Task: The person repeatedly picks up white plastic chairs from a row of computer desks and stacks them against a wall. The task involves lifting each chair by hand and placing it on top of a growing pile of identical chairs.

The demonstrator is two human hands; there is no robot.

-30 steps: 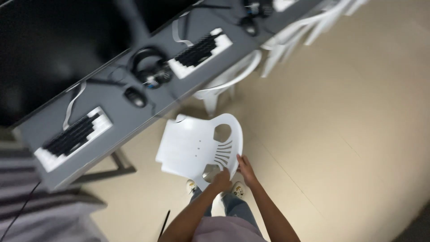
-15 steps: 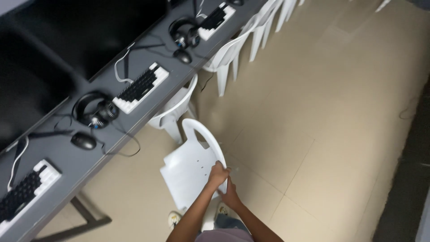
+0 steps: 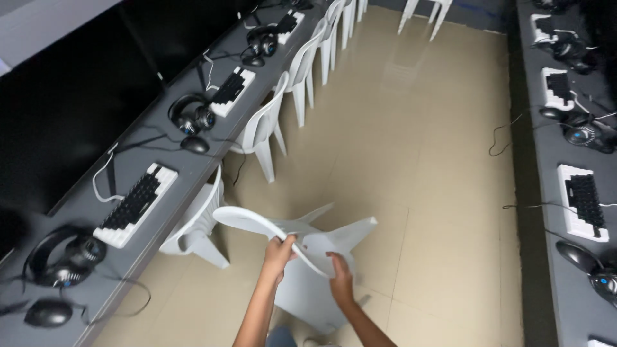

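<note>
Held chair (image 3: 308,283): plain white plastic, no pattern showing, lower centre of the frame. Row of chairs (image 3: 263,128) running to the upper centre: same white. Floor (image 3: 424,160): pale beige tiles, thin darker grout lines in a grid, faint gloss. Left surface (image 3: 193,160): dark grey. Right surface (image 3: 546,193): dark grey too. Keyboards (image 3: 135,205): white bodies, black keys, both sides. Headsets (image 3: 189,115): black, small blue glint on the ear cups. Mice (image 3: 48,313): black. Cables: mostly black, a few white at the left. Screens (image 3: 71,103), upper left: black, unlit.
</note>
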